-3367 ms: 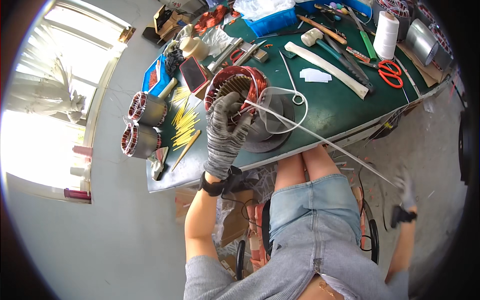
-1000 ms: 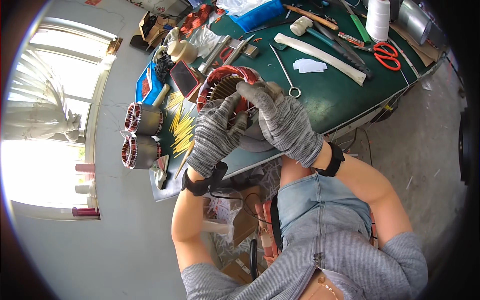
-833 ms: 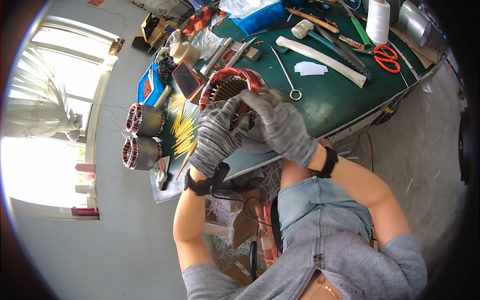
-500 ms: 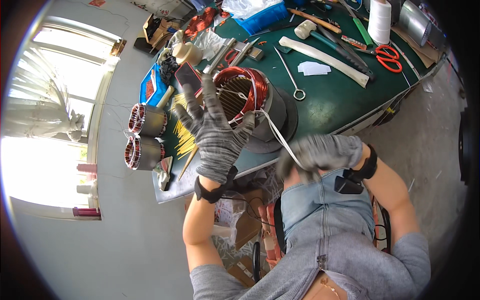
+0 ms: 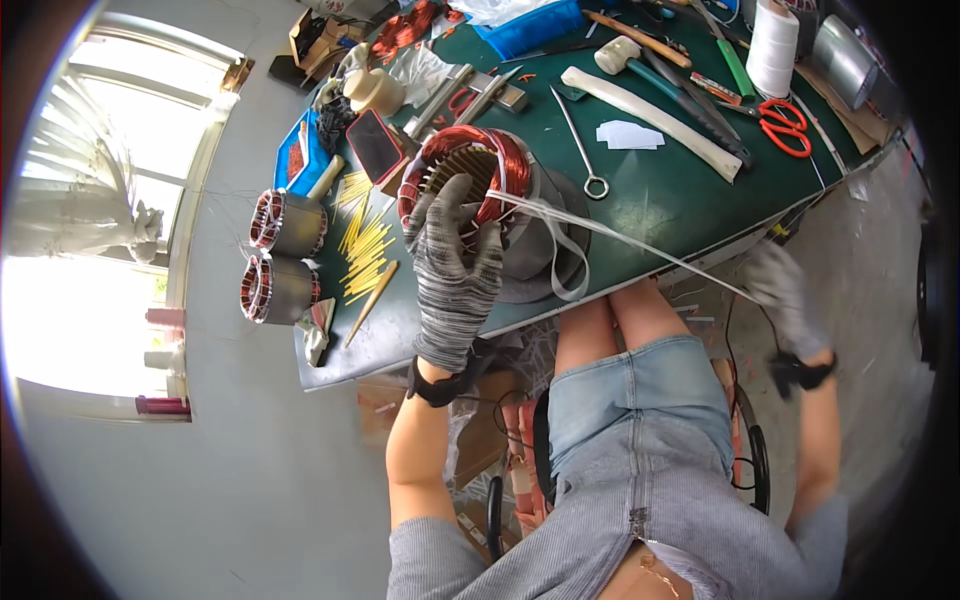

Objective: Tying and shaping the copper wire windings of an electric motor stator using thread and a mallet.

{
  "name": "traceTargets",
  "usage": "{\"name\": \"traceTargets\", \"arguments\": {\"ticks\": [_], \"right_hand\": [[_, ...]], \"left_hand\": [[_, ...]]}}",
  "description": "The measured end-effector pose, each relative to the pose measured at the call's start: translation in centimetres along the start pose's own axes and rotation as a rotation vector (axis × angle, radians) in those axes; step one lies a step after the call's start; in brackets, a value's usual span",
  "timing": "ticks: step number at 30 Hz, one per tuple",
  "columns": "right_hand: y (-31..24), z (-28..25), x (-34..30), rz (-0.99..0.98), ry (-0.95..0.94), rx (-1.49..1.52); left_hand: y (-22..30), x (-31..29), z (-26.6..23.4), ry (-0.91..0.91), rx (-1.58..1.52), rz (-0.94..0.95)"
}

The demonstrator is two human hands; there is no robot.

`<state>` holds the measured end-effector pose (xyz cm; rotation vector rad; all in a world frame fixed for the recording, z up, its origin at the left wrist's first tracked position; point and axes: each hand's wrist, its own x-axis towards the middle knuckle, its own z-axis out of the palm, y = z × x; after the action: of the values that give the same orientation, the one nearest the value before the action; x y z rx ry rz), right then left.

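A motor stator (image 5: 532, 245) with a grey body stands on the table's near side, its red copper winding (image 5: 508, 165) facing up. My left hand (image 5: 452, 285), in a grey striped glove, grips the near rim of this winding, its fingers bent over the edge toward the bore. From the winding a white lacing cord (image 5: 622, 232) runs tight to the right, and a slack loop of it hangs beside the stator. My right hand (image 5: 785, 295), gloved and blurred, holds the cord's far end out past the table edge, its fingers closed.
Yellow sticks (image 5: 368, 255) and a pointed wooden tool (image 5: 371, 303) lie left of the stator. Two smaller stators (image 5: 285, 290) sit at the table's left edge. Behind are a phone (image 5: 377, 146), a mallet (image 5: 618, 56), red scissors (image 5: 785, 128), a hooked rod (image 5: 577, 140) and a thread spool (image 5: 773, 50).
My right hand has swung out to the right, drawing the cord taut. My left hand, spread above the stator before, has come down and closed on the winding's near rim.
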<state>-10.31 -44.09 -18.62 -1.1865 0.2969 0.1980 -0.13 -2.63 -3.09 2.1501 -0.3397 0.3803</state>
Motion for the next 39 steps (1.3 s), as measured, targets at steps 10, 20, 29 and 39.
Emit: {"name": "traceTargets", "arguments": {"ticks": [10, 20, 29, 39], "right_hand": [[8.1, -20.0, -11.8, -0.41, 0.694, -0.525], [-4.5, 29.0, 3.7, -0.963, -0.158, -0.449], [-9.0, 27.9, 1.4, 0.258, -0.923, 0.647], [-9.5, 31.4, 1.7, 0.165, -0.731, 0.66]], "left_hand": [[-1.2, 0.5, -2.5, -0.089, -0.089, 0.065], [1.1, 1.6, -2.2, -0.103, 0.714, 0.504], [-1.6, -0.2, 1.5, 0.255, 0.682, 0.507], [-5.5, 1.1, 1.6, 0.345, 0.561, 0.439]]}}
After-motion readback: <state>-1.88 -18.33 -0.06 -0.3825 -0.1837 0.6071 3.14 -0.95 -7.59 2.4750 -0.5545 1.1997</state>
